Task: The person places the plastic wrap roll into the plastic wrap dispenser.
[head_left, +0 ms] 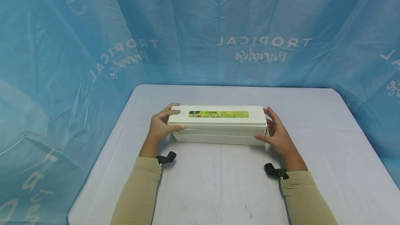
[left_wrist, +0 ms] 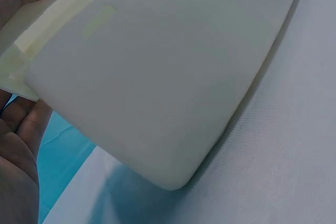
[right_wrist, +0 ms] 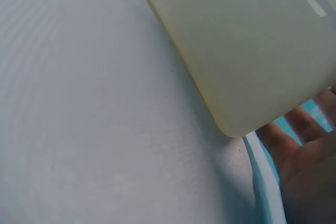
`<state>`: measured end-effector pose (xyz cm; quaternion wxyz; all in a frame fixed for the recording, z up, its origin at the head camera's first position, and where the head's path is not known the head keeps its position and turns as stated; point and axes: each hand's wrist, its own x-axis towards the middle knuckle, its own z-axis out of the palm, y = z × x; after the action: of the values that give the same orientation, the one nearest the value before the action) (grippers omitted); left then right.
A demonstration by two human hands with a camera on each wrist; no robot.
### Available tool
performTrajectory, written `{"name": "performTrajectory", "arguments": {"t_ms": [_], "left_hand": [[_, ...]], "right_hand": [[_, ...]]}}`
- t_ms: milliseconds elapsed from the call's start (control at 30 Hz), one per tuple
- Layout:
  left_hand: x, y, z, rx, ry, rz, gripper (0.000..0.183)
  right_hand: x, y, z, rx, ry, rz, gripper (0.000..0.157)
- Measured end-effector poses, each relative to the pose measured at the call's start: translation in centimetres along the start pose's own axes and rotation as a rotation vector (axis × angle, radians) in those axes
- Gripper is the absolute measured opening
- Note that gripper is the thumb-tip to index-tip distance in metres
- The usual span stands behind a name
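A long white cling film box [head_left: 218,139] lies crosswise on the table, with a yellow-green printed label [head_left: 218,114] on top of its lid [head_left: 181,117]. My left hand [head_left: 157,126] grips the left end, thumb in front and fingers over the top. At the other end my right hand [head_left: 278,135] holds the box, its thumb on the front and fingers around the side. In the left wrist view, the lid's edge juts out past the smooth front wall [left_wrist: 168,77]. The right wrist view shows fingers [right_wrist: 302,124] behind the box's end. The inside is hidden.
A white cloth covers the table [head_left: 218,183], with a few small marks near the front. Blue printed curtains [head_left: 193,27] hang behind and at the sides. Black wrist cameras [head_left: 167,157] with cables sit on both wrists.
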<state>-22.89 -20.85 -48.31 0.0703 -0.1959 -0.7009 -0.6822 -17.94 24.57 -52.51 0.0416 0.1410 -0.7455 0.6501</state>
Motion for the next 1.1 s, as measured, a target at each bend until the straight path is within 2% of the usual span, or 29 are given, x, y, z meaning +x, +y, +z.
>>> {"name": "performTrajectory", "arguments": {"t_ms": [167,433,667,833,1100], "left_hand": [[0.0,-0.1,0.1,-0.005,-0.009,0.008,0.062],[-0.1,-0.2,0.3,0.002,-0.015,0.026,0.062],[-0.2,-0.1,0.6,-0.022,-0.022,0.022,0.06],[-0.3,0.1,0.8,-0.037,-0.025,0.018,0.06],[0.1,-2.6,0.2,-0.019,-0.029,0.051,0.063]], "right_hand": [[0.0,-0.4,0.2,0.029,0.053,-0.061,0.116],[0.0,-1.1,0.6,0.015,0.075,-0.086,0.114],[0.3,-1.3,0.9,0.048,0.056,-0.115,0.112],[0.2,-1.4,1.2,0.005,0.034,-0.093,0.106],[0.1,-1.4,1.3,-0.043,0.053,-0.108,0.097]]}}
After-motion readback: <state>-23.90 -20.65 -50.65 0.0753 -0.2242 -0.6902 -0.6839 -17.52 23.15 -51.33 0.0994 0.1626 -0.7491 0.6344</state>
